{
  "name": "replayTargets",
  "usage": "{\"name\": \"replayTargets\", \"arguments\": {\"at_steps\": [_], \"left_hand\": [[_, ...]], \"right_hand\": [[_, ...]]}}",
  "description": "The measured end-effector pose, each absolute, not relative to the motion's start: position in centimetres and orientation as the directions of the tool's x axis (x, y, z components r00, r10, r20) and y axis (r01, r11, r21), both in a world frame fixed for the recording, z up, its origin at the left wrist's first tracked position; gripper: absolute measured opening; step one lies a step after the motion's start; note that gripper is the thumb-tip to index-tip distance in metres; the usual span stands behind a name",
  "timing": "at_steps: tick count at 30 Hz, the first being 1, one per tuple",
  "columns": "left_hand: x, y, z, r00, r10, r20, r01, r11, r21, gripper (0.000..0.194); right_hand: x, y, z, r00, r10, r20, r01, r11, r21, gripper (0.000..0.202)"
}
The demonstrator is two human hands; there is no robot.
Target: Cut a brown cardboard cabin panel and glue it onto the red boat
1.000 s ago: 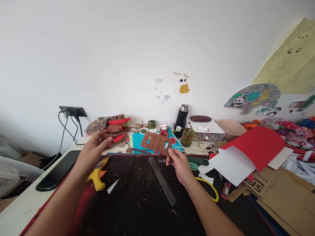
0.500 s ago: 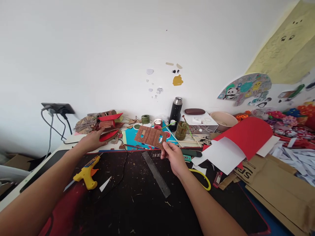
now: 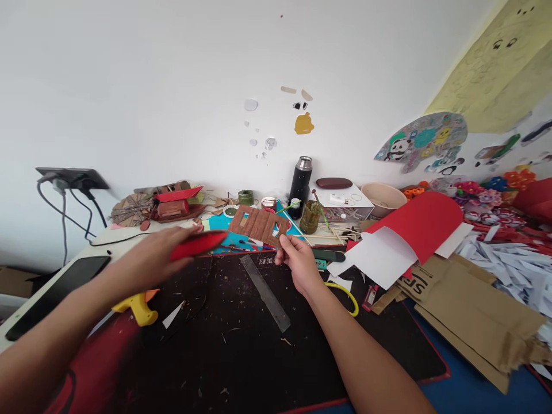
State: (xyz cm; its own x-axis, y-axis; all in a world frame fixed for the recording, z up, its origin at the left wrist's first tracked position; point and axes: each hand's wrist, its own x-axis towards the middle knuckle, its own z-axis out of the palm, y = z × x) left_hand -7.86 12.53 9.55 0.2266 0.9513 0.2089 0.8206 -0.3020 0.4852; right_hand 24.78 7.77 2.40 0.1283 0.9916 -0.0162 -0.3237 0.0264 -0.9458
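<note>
A red boat-shaped piece [image 3: 199,244] is gripped in my left hand [image 3: 150,259], which is raised above the left part of the black mat and a little blurred. My right hand [image 3: 297,261] pinches the lower right corner of a brown panel [image 3: 257,224] with cut-out openings. The panel is tilted up over the mat's back edge, left of my right hand. Beneath and between the hands lies a metal ruler [image 3: 265,293] on the mat [image 3: 207,345]. Partly under my left arm is a yellow glue gun [image 3: 140,309].
Along the wall stand a black flask [image 3: 301,187], a green jar [image 3: 309,217], a white box [image 3: 342,198] and a bowl [image 3: 383,198]. Red paper [image 3: 425,227] and cardboard [image 3: 478,322] lie right. Brown models [image 3: 172,208] sit back left; a phone [image 3: 58,296] lies left.
My left hand has lifted the red piece from the back left pile and brought it right and nearer. My right hand still holds the panel. The view has shifted slightly.
</note>
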Motion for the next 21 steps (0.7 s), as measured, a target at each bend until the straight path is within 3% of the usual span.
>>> {"name": "replayTargets", "arguments": {"at_steps": [7,10,14,16,18,21], "left_hand": [[-2.2,6.2,5.7,0.634,0.772,0.039,0.634,-0.548,0.545,0.064],[-1.0,6.0,6.2,0.669,0.742,-0.028,0.631,-0.548,0.55,0.064],[-0.3,6.9,8.1,0.697,0.717,-0.033,0.552,-0.506,0.663,0.069],[0.0,8.0,8.8,0.706,0.706,-0.052,0.54,-0.49,0.684,0.048],[0.3,9.7,8.8,0.717,0.687,-0.123,0.59,-0.504,0.631,0.034],[1.2,12.3,8.1,0.729,0.669,-0.143,0.628,-0.572,0.527,0.037]], "right_hand": [[24.9,7.9,2.6,0.163,0.987,-0.013,-0.339,0.044,-0.94,0.048],[24.9,7.8,2.6,0.157,0.987,-0.015,-0.338,0.04,-0.94,0.047],[24.8,7.8,2.7,0.156,0.988,-0.021,-0.346,0.034,-0.937,0.047],[24.8,7.7,2.7,0.153,0.988,-0.024,-0.35,0.032,-0.936,0.047],[24.8,7.7,2.8,0.148,0.989,-0.024,-0.354,0.03,-0.935,0.047],[24.8,7.7,2.8,0.137,0.99,-0.021,-0.359,0.03,-0.933,0.046]]}}
